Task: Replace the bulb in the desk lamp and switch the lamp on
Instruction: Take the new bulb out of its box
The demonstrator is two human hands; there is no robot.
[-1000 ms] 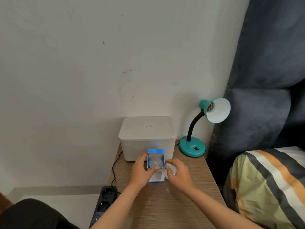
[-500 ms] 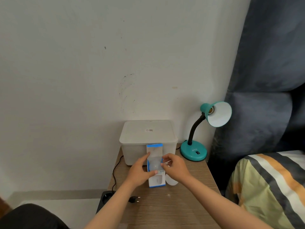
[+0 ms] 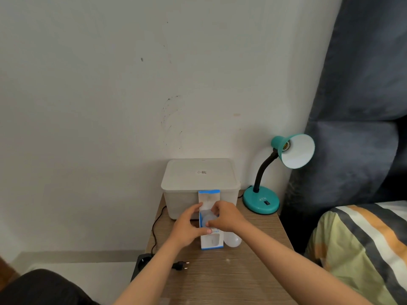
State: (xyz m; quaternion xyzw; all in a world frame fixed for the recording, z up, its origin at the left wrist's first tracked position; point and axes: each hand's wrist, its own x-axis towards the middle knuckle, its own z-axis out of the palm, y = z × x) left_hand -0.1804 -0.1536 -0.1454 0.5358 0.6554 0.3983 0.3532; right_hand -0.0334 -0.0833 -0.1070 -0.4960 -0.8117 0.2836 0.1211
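Centrally, both hands [image 3: 187,225] on bulb box [image 3: 211,241]

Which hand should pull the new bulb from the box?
Right hand: its fingers are already at the open box mouth, and it is nearer the lamp. The left hand steadies the box.

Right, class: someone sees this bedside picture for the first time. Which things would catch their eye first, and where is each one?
First the two hands at the middle of the wooden table: the left hand steadies an opened blue-and-white bulb box while the right hand reaches into its top. Next the teal desk lamp at the back right, its shade tilted and its socket empty. A loose white bulb lies just right of the box.
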